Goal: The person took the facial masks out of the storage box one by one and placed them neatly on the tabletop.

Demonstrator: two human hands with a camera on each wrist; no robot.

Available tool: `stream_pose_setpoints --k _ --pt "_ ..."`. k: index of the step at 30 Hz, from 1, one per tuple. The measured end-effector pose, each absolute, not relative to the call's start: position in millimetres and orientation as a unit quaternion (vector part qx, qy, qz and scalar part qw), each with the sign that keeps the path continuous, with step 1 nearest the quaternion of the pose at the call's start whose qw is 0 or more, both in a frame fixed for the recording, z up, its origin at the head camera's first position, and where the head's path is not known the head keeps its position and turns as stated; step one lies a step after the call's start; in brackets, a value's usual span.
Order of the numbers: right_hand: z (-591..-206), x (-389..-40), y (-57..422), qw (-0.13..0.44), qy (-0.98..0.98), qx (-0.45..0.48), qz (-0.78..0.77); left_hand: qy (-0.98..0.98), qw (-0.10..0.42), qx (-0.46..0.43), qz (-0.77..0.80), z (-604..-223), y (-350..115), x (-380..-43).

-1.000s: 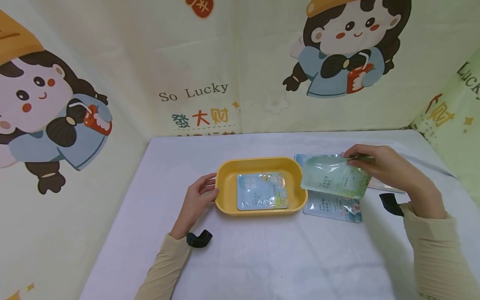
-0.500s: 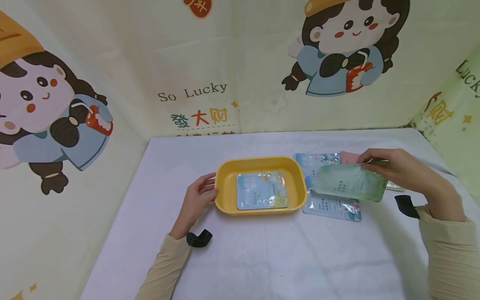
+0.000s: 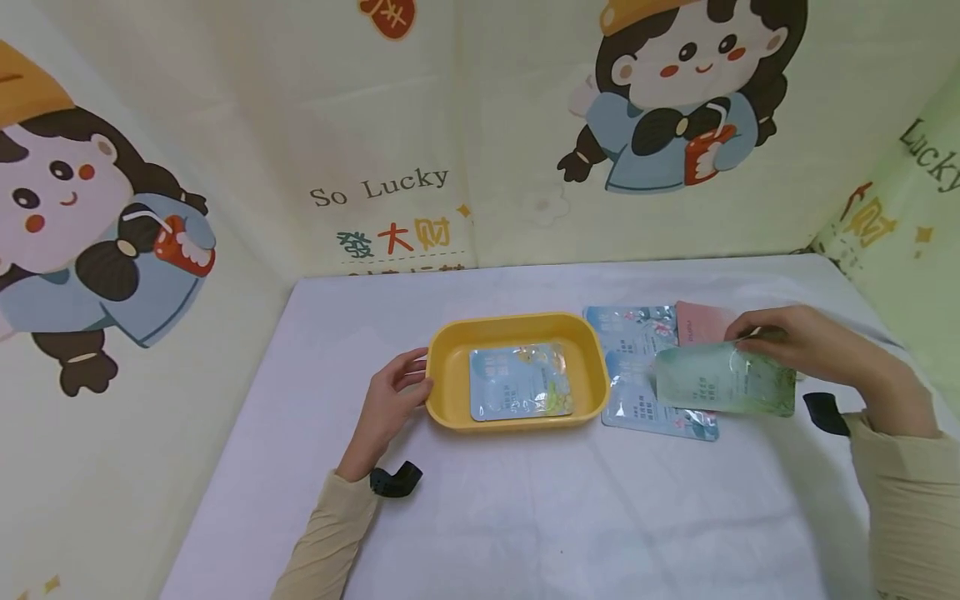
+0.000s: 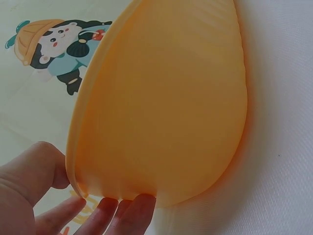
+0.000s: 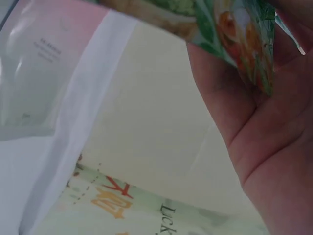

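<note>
In the head view my left hand [image 3: 386, 408] holds the left end of a yellow tray [image 3: 442, 400], its thumb and fingertips against the rim and outer wall. The left wrist view shows the same fingers [image 4: 132, 215] on the tray's wall [image 4: 161, 107]. A light-blue face mask packet [image 3: 520, 382] lies flat inside. My right hand [image 3: 817, 346] pinches the top edge of a green face mask packet [image 3: 720, 379], tilted above the others. In the right wrist view part of the packet [image 5: 215, 29] crosses the top, with the palm [image 5: 274, 137] at right.
Two light-blue packets [image 3: 630, 321] lie right of the tray, one [image 3: 637, 408] nearer the front and partly under the green one. A pink packet [image 3: 701, 321] lies behind the right hand. White cloth [image 3: 510, 517] covers the table; printed curtains [image 3: 510, 125] stand behind it.
My right hand has moved to the right and slightly toward the front with the green packet, uncovering more of the blue packets and the pink one. The left hand stays at the tray.
</note>
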State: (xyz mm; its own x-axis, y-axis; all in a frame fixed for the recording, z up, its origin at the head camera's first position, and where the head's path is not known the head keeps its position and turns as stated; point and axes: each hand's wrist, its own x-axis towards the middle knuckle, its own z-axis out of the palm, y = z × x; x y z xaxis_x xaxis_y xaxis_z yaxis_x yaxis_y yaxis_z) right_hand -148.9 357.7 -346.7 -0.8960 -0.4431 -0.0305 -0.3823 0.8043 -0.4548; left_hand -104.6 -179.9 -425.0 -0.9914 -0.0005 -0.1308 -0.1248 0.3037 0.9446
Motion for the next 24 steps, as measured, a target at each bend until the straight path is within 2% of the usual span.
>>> stream_pose_setpoints --k 10,24 --pt "-367.3 -154.4 377.8 0.054 0.959 -0.209 -0.181 0.804 0.05 -0.032 0.592 -425.3 -179.6 -103.6" --pt "-399.0 -160.4 399.3 0.087 0.952 -0.189 -0.226 0.799 0.051 -0.03 0.599 -423.6 -180.4 -102.6"
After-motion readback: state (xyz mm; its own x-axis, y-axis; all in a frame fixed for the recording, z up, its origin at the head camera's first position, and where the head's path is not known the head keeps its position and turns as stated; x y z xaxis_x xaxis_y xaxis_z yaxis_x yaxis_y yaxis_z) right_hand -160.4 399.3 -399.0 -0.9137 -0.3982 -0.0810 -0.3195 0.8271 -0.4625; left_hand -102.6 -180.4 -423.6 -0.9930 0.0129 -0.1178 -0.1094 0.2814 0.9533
